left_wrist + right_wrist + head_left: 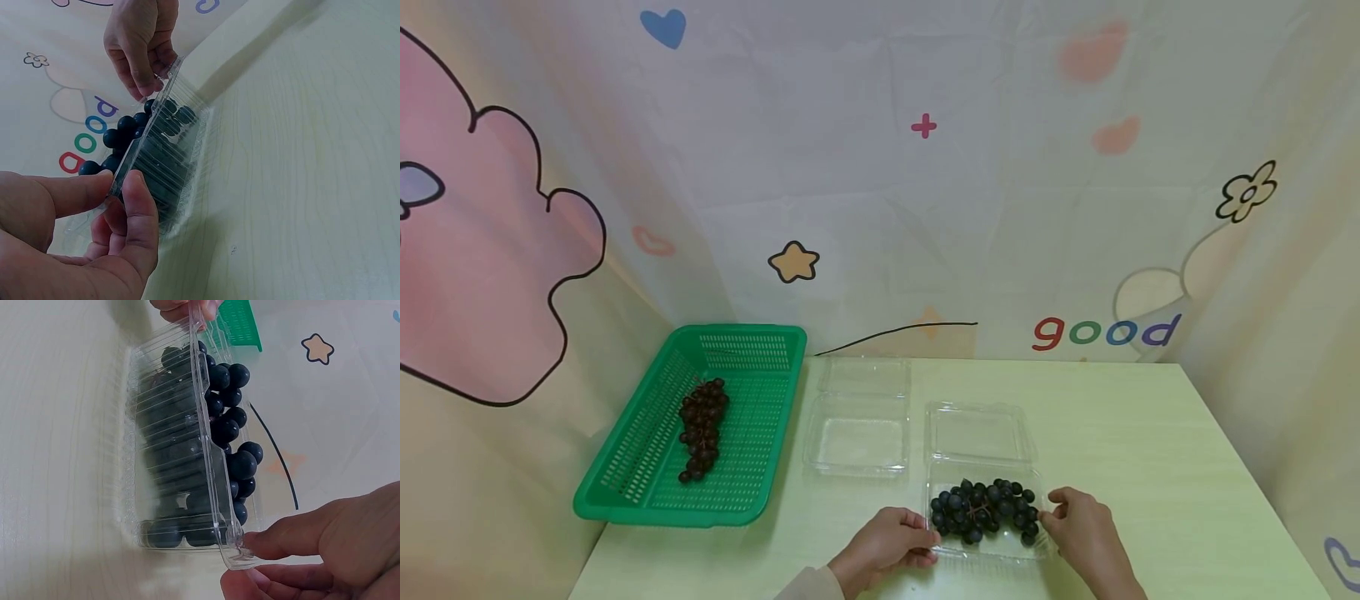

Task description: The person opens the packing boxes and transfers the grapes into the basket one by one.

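A clear plastic clamshell box (1000, 550) lies near the table's front, its lid (977, 433) folded back behind it. Dark grapes (981, 508) in a bunch fill the box, and some rise above its rim in the right wrist view. At the left front corner my left hand (891, 542) pinches the rim between thumb and fingers. Across from it, my right hand (1086, 529) pinches the right side of the rim, with the thumb on the inner edge and fingers beneath. Both wrist views show the grips at the box's edge.
A green plastic basket (760, 467) stands at the left with a bunch of reddish-brown grapes (703, 425) in it. Between basket and box lies a second clear clamshell box (857, 446), lid open. A printed curtain (865, 183) hangs behind the pale wooden table (1150, 450).
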The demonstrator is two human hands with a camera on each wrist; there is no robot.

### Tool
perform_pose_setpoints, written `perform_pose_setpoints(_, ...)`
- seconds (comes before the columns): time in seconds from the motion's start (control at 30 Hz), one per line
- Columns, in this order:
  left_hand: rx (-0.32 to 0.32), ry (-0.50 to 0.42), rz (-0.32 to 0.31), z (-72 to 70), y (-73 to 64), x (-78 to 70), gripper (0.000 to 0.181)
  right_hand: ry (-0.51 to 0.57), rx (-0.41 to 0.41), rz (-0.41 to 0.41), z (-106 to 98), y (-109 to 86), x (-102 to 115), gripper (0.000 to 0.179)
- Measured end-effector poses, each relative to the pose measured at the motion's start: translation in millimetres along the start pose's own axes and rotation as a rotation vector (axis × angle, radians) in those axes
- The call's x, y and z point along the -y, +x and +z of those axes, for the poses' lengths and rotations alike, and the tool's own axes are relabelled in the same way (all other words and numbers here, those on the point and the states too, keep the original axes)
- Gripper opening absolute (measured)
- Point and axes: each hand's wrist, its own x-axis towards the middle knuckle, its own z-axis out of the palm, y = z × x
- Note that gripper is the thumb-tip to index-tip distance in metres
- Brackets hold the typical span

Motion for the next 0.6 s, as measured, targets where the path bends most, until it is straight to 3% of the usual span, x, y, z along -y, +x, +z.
perform_pose_setpoints(0.37,-0.011,0.028,-0.012,-0.6,-1.3,-1.7,0.010,-0.028,-0.018,-0.038,1.0,0.2,-0.6,0.026)
perform_pose_setpoints(0.6,-0.046,0.093,0.042,2.2,-4.3,-3.7,0.014,-0.040,-0.036,-0.042,0.4,0.2,-1.0,0.026)
